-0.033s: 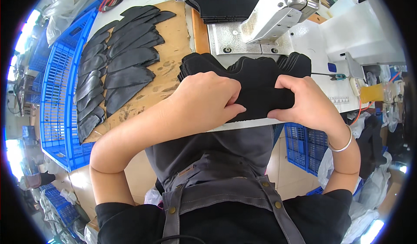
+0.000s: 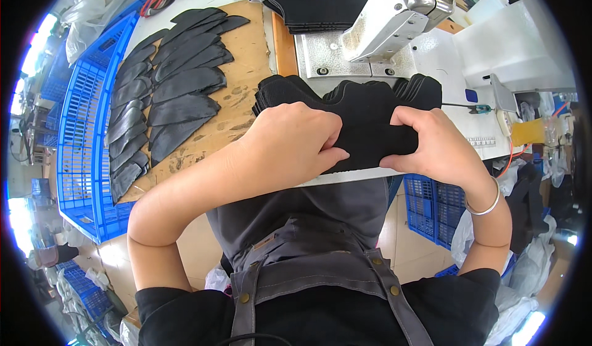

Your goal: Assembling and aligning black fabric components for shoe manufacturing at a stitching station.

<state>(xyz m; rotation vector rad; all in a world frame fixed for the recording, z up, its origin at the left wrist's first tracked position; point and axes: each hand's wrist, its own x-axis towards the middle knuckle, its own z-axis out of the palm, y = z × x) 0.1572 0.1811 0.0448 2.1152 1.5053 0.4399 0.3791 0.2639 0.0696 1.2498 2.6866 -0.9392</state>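
A stack of black cut fabric pieces (image 2: pixel 370 124) with a wavy far edge lies at the front edge of the white table, its layers fanned out at the far corners. My left hand (image 2: pixel 296 138) is closed on the stack's left side, fingers curled and thumb along the near edge. On the other side, my right hand (image 2: pixel 438 146) grips the stack's right end between thumb and curled fingers. Some of the fingertips are hidden by my hands. Just beyond the stack is a white sewing machine (image 2: pixel 394 28) with a metal bed.
At left, overlapping dark curved pieces (image 2: pixel 185 81) cover a brown board (image 2: pixel 246 105) beside a blue plastic crate (image 2: pixel 80 155). Red-handled scissors (image 2: pixel 157 0) lie at the far left. Another black fabric stack (image 2: pixel 317 10) sits behind the machine bed. A thin tool (image 2: pixel 478 108) lies right.
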